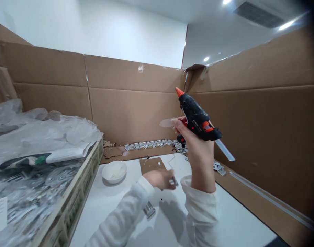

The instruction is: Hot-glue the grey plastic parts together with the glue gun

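Holding the glue gun (pixel 195 115) and a clear strip (pixel 167 122) together in the right hand (pixel 198 147) looks fiddly to me; a loose pinch could drop that strip. The left hand (pixel 158 178) has a small metal piece (pixel 175 181) in its fingers, low over the white table (pixel 102 195). Gun's red light (pixel 192 127) is lit, so the orange nozzle (pixel 179 92) could burn careless fingers.

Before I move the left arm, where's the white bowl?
In the head view, the white bowl sits on the left part of the white table, between the crate and the brown cardboard piece.
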Tool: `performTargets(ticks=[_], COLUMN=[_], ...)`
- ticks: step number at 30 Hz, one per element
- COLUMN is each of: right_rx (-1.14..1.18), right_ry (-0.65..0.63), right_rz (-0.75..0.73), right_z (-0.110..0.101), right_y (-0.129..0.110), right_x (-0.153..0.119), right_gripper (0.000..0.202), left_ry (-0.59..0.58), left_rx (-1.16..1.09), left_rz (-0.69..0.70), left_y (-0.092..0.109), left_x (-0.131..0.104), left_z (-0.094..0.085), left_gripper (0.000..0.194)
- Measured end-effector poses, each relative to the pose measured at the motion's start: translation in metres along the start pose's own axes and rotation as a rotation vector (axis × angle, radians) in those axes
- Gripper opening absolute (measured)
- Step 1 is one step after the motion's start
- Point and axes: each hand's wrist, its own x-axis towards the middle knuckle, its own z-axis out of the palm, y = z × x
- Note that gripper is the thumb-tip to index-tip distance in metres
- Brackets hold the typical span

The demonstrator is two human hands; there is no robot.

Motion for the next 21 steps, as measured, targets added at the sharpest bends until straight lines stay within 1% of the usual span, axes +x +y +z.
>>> performTargets(ticks=[1, 2, 4, 5, 7, 9, 12, 14, 16, 21], right_rx=[-0.017, -0.032, -0.020, 0.015, 0.122, 0.189, 0.149, 0.112, 0.078, -0.016], right_ry=[-0.006, -0.011, -0.023, -0.033, -0.060, -0.098, -0.176, -0.228, -0.260, -0.301], right_rz=[0.001, 0.007, 0.036, 0.060, 0.106, 0.124, 0.115, 0.121, 0.117, 0.039], right_z=[0.000, 0.000, 0.002, 0.003, 0.005, 0.006, 0.008, 0.010, 0.013, 0.018], right_y=[0.000, 0.000, -0.002, -0.003, -0.005, -0.006, -0.008, -0.010, -0.014, -0.021], right_x=[0.000, -0.001, -0.002, -0.003, -0.005, -0.006, -0.008, -0.009, -0.010, -0.010], right_gripper=[0.020, 0.020, 0.019, 0.019, 0.020, 0.020, 0.018, 0.018, 0.018, 0.014], left_ry=[0.110, 0.259, 0.512, 0.610, 0.725, 0.754, 0.813, 0.875, 0.919, 0.983], left_rx=[-0.060, -0.114, -0.257, -0.310, -0.381, -0.391, -0.347, -0.316, -0.300, -0.265], left_rz=[0.041, 0.082, 0.083, 0.068, 0.067, 0.075, 0.042, 0.022, 0.010, -0.050], left_y=[0.001, 0.004, 0.011, 0.017, 0.029, 0.042, 0.053, 0.055, 0.055, 0.056], left_x=[-0.005, -0.012, -0.028, -0.037, -0.056, -0.073, -0.088, -0.090, -0.090, -0.092], left_z=[-0.014, -0.028, -0.057, -0.070, -0.089, -0.099, -0.101, -0.099, -0.098, -0.098], left_gripper=[0.023, 0.024, 0.033, 0.038, 0.039, 0.032, 0.032, 0.033, 0.029, 0.024])
